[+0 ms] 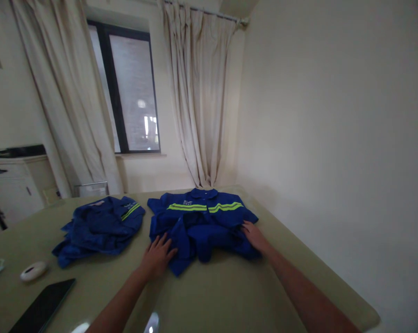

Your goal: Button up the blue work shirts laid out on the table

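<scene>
Blue work jacket with yellow-green reflective stripes (202, 222) lies at centre frame on the olive-green table (229, 296), the left hand (157, 255) flat and spread at its lower-left hem, the right hand (253, 235) open-fingered, pressing its right side, neither gripping.

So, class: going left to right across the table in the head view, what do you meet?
White oval object → dark tablet → crumpled blue jacket → left hand → blue jacket with yellow stripes → right hand.
</scene>
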`<state>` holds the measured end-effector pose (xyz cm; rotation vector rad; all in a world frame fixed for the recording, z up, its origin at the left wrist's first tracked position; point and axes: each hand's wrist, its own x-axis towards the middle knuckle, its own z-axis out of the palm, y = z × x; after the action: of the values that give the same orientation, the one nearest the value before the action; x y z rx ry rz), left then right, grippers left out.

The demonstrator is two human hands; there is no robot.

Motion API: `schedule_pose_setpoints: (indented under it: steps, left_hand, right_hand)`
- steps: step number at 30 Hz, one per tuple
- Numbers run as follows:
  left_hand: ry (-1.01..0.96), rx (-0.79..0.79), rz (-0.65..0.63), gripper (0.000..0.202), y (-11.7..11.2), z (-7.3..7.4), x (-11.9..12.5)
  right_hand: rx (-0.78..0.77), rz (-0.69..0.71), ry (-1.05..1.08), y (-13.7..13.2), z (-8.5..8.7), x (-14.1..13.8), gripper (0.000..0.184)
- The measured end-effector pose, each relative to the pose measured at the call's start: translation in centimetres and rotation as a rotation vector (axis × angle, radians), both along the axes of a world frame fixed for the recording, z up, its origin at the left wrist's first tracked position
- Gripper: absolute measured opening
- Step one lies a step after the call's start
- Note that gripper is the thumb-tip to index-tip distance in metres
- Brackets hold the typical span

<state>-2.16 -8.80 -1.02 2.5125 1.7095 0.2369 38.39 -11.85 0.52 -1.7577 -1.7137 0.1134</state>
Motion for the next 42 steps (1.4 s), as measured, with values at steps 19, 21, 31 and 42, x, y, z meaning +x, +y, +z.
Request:
schedule_pose_setpoints:
  steps: [19,21,31,42]
  left_hand:
    - [-0.352,0.119,-0.073,0.029,-5.7,3.8,-0.6]
    - [-0.649,0.149,-0.011,0.039,-5.9,6.0,-3.0]
    - [-0.925,-0.356,0.2,0.067,-7.8,6.5,-10.4]
    - [-0.18,-0.279,-0.404,0.079,-8.5,1.3,1.8]
  right_hand:
    - [0.201,-0.168,0.199,-5.7,4.5,-2.1,0.042]
    - [0.272,-0.147,0.278,-7.2,7.9,-1.1,0.044]
    - [-0.308,0.081,0.724,-15.1,7.9,5.2,0.079]
    - [-0.325,0.275,-0.085,-9.3,-2.0,-4.0,0.076]
